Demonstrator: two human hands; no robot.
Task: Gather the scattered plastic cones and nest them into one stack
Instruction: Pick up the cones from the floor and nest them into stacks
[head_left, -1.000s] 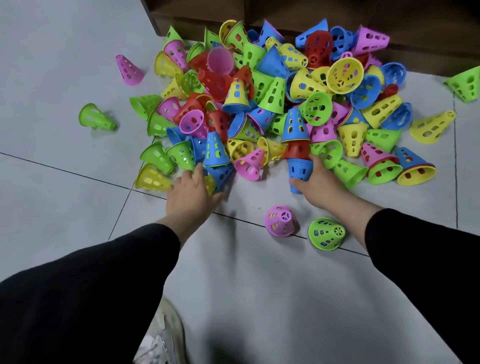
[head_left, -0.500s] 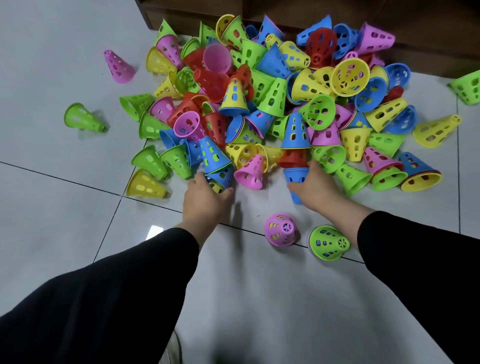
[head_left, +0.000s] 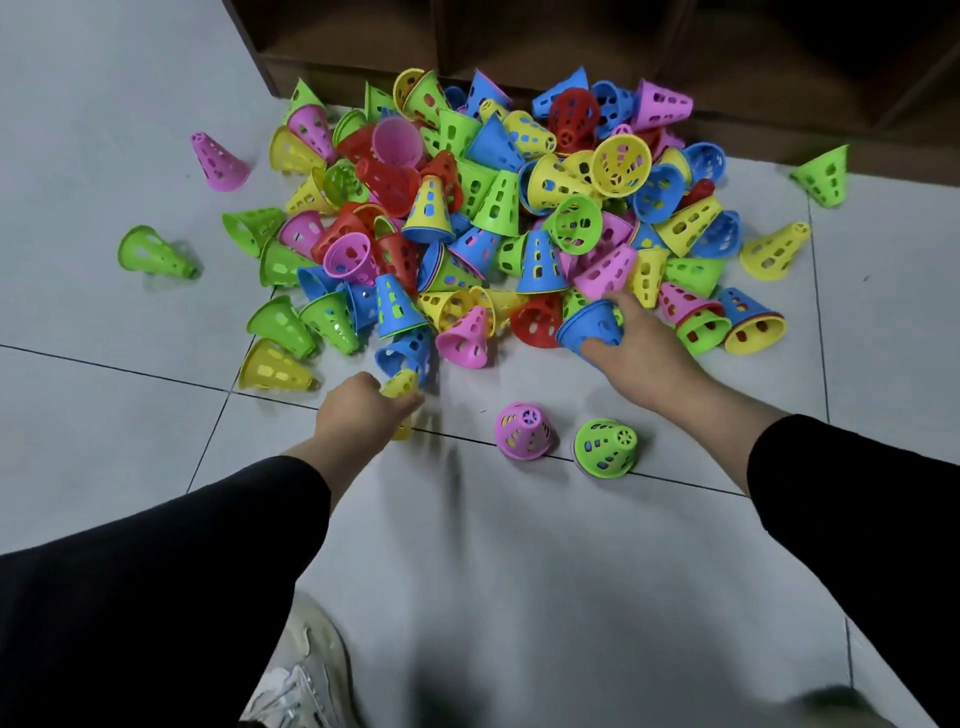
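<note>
Honestly, both hands are already loaded: the left hand (head_left: 358, 410) curls round a yellow cone (head_left: 399, 384) at the near edge of the big pile (head_left: 498, 218), and the right hand (head_left: 636, 353) grips a blue cone (head_left: 589, 325) there too. I'd nest those 2 first, rims lined up, then drop them on the pink cone (head_left: 523, 430) standing just in front of the pile.

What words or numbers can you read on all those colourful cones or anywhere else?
None: there is no text to read in this picture.
The cones in the pile show only cut-out holes, no letters or numbers.
The pink cone and green cone standing apart carry only a wheel-shaped pattern on top.
The shoe shows no readable brand; it is blurred.
The floor tiles and wooden shelf bear no writing.
</note>
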